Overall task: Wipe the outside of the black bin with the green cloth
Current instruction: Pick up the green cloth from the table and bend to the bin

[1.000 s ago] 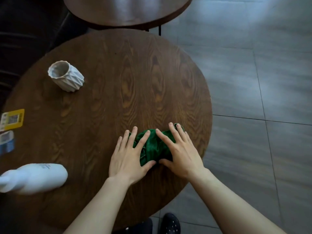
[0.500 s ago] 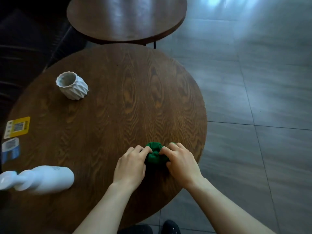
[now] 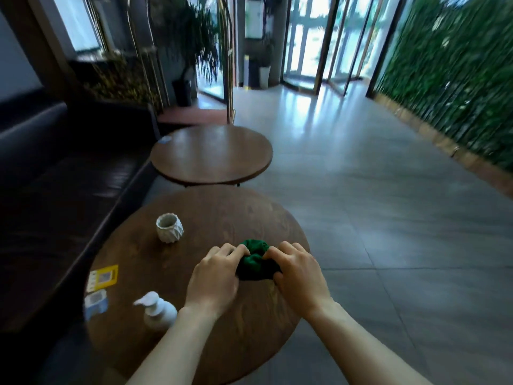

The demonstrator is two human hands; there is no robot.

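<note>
Gripping the bunched green cloth (knuckles up), left hand and right hand flank it.

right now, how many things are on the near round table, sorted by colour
green: 1, the green cloth, bunched between the left hand and right hand
white: 2, the faceted cup and the pump bottle
yellow: 1, a card
blue and white: 1, a card
total: 5

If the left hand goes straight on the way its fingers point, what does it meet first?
The left hand points right and slightly forward: it already touches the green cloth, with the right hand just beyond it.
</note>
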